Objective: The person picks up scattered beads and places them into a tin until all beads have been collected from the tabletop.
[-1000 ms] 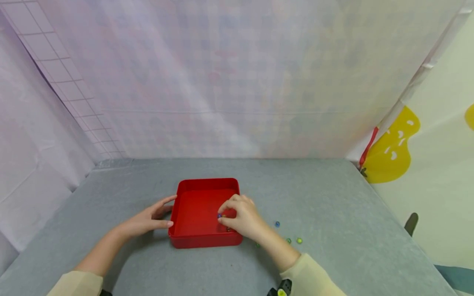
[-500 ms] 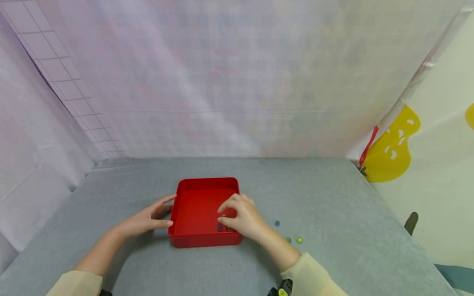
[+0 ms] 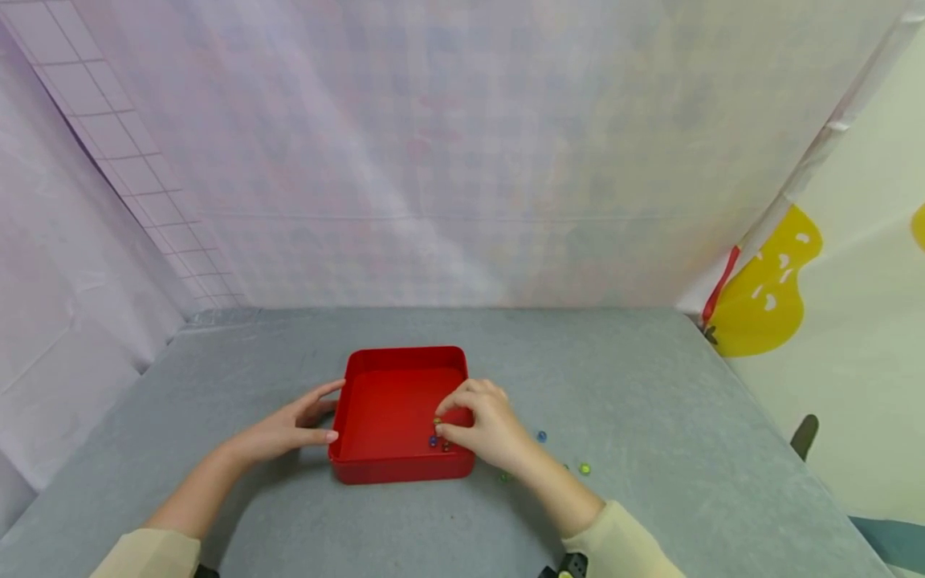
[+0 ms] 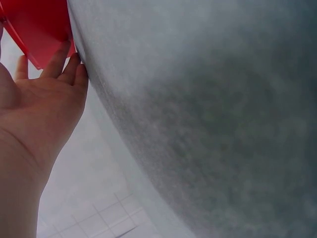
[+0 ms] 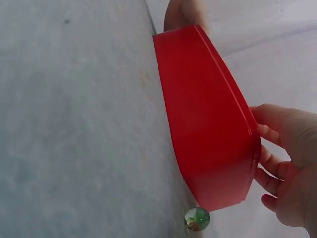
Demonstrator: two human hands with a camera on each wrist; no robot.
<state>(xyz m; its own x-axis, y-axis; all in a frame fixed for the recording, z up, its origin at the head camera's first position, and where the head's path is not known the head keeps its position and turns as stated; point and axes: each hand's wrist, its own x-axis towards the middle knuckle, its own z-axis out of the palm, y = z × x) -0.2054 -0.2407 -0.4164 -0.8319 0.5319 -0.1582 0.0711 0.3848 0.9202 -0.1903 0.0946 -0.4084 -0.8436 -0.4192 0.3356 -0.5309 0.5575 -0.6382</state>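
1. I see the red tray [image 3: 390, 409] lying on the grey table [image 3: 650, 385], my landmark for everything here.
2. My left hand [image 3: 289, 425] is spread against the tray's left wall, fingers fairly straight, touching rather than gripping.
3. My right hand [image 3: 484, 421] curves over the tray's right side; an amber marble [image 3: 437, 421] shows at its fingertips (I can't tell whether it is pinched or lying beyond them).
4. Inside the tray, near its front right corner, sit a blue marble [image 3: 433, 441] and a dark marble [image 3: 446, 446].
5. Outside, right of the tray, are another blue marble [image 3: 542, 437] and a yellow-green marble [image 3: 584, 469]; a green marble [image 3: 504, 478] lies near its front right corner.
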